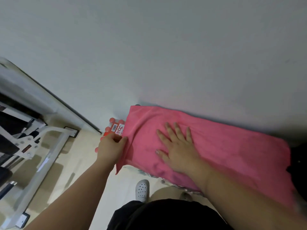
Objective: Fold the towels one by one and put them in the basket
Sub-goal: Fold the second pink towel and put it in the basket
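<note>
Towel [232, 146] of bright pink cloth lay spread out in the middle and right of the frame, close against the foot of a plain pale wall [166, 47]. Its long axis ran from the centre of the frame down toward the lower right, and its short left edge faced frame left. The cloth looked soft and matte, with shallow creases fanning out near that left edge. What it rested on was almost wholly covered, and I could not tell what it was.

The person's right hand [178, 153] lay palm down on the towel, fingers straight and spread, pointing toward the upper left. The left hand [110, 146] was at the short left edge, fingers curled and thumb closed against them, pinching the cloth there.

Just behind the left hand stood a shrink-wrapped pack of bottles [116, 127] with round red caps and a red-and-white label. Below the towel, a white perforated clog [142, 190] stood on the glossy cream floor [79, 163], above the person's black garment [166, 214]. At frame left stood a white metal frame [49, 141].
</note>
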Tool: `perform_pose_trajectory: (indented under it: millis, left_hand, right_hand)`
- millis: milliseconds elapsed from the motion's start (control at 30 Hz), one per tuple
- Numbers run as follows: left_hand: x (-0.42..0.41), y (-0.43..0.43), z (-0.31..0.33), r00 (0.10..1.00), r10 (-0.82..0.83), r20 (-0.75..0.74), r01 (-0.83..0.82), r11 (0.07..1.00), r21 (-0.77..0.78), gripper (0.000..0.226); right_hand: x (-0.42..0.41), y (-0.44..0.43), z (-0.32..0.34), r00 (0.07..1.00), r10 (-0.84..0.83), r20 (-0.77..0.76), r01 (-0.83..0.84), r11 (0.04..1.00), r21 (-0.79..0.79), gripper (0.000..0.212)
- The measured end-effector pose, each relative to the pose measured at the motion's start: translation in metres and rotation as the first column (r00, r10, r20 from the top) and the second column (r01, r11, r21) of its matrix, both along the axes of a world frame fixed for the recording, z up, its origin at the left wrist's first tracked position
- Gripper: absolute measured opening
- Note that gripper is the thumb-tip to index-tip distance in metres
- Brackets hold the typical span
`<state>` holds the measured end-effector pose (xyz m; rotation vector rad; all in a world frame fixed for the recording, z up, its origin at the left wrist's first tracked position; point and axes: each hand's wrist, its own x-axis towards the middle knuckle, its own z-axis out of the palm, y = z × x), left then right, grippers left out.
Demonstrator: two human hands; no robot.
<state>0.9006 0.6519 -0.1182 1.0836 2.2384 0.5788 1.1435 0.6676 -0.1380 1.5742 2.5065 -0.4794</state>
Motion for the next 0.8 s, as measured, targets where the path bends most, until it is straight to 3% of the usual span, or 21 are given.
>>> perform_pose_trajectory:
  millis: [167, 333, 433, 533, 567, 700, 800]
  left_hand:
    - [-0.021, 0.019, -0.002, 0.993, -0.114, 0.017, 0.114, 0.993, 0.005, 0.018]
    - [-0.044, 0.030, -0.002, 0.919, -0.271, 0.285, 0.274, 0.961, 0.031, 0.019]
    - [-0.050, 0.034, -0.002, 0.860, -0.330, 0.389, 0.326, 0.942, 0.077, 0.021]
    - [-0.055, 0.036, -0.006, 0.818, -0.366, 0.444, 0.359, 0.928, 0.103, 0.022]
    - [-0.057, 0.036, -0.008, 0.807, -0.371, 0.460, 0.366, 0.925, 0.104, 0.022]
    - [-0.063, 0.027, -0.016, 0.801, -0.432, 0.413, 0.440, 0.894, 0.083, 0.031]
    - [-0.067, 0.019, -0.024, 0.789, -0.481, 0.383, 0.488, 0.869, 0.085, 0.032]
  right_hand:
    - [0.000, -0.001, -0.003, 0.999, -0.016, 0.051, 0.015, 1.000, 0.018, 0.073]
    - [-0.007, 0.001, 0.006, 0.994, -0.081, 0.075, 0.081, 0.997, -0.004, 0.074]
    - [-0.036, 0.010, 0.024, 0.978, -0.210, -0.002, 0.210, 0.977, 0.043, 0.078]
    - [-0.087, 0.031, 0.045, 0.980, -0.156, -0.124, 0.177, 0.966, 0.188, 0.062]
    - [-0.105, 0.040, 0.051, 0.979, -0.147, -0.139, 0.170, 0.971, 0.169, 0.056]
    - [-0.160, 0.070, 0.053, 0.982, -0.186, 0.033, 0.189, 0.977, -0.101, 0.048]
    - [-0.179, 0.076, 0.045, 0.959, -0.187, 0.213, 0.217, 0.968, -0.128, 0.050]
